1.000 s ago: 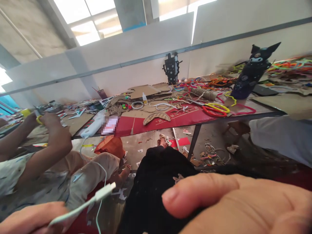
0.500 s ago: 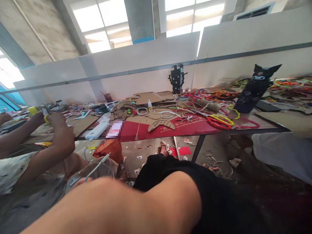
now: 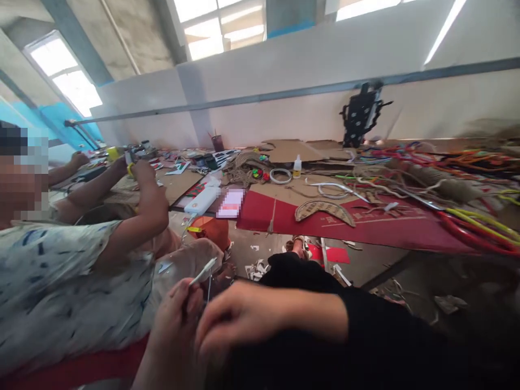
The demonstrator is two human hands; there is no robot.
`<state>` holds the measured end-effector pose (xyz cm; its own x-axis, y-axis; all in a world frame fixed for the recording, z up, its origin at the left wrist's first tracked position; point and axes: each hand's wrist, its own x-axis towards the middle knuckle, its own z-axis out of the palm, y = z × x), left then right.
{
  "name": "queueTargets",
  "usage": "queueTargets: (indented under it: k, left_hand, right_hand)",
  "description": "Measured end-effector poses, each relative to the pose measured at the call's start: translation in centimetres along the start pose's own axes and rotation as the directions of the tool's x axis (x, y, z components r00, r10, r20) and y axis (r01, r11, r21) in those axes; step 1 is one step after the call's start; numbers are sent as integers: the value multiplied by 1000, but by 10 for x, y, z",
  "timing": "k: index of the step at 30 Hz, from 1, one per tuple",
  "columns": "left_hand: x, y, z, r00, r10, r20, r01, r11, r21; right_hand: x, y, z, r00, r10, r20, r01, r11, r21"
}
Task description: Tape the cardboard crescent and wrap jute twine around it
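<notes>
My left hand (image 3: 184, 306) is closed low in front of me, its fingertips pinching a thin white cord-like piece (image 3: 203, 271) that points up and right. A fine thread hangs beside the piece's tip. Just to the right, my right hand (image 3: 239, 313) is bent downward with curled fingers, slightly blurred; whatever its fingertips hold is hidden. Both hands are above my lap, below the table edge. On the red cardboard (image 3: 276, 214) ahead lies a crescent-shaped cardboard piece (image 3: 325, 210) edged with cord.
A white ring (image 3: 280, 176), a glue bottle (image 3: 297, 167) and twine (image 3: 246, 168) lie on the table. Scissors with red and yellow handles (image 3: 475, 222) are at right. A black decorated object (image 3: 361, 116) stands behind. Left, a co-worker's arm (image 3: 152, 200) reaches over the table beside a white power bank (image 3: 202, 200).
The view has swung left, so the table things sit farther right. My right forearm no longer covers the foreground, and both hands now show close together with the white piece.
</notes>
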<state>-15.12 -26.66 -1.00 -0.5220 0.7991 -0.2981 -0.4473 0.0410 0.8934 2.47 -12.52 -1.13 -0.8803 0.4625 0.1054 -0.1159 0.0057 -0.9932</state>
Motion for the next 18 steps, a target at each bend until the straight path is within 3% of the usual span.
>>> queueTargets:
  k: [2,6,8,13,18]
  left_hand:
    - [11,-3,8,1000,13,10,-13,1000,-21]
    - [36,-7,29,1000,3,28,0,997,-82]
    - [50,-10,36,999,46,2,-46,994,-100]
    - [81,-21,44,996,78,-53,-82,994,-72]
    - [91,-30,53,995,57,-85,-58,998,-10]
  right_hand:
    - [14,14,2,997,77,-2,-77,995,61]
    - [37,34,-14,940,264,-218,-223,954,198]
    - [48,40,-23,922,276,-273,-223,952,209]
    - [64,40,-33,951,226,-210,-192,966,173]
    - [75,50,-32,935,296,-197,-246,938,243]
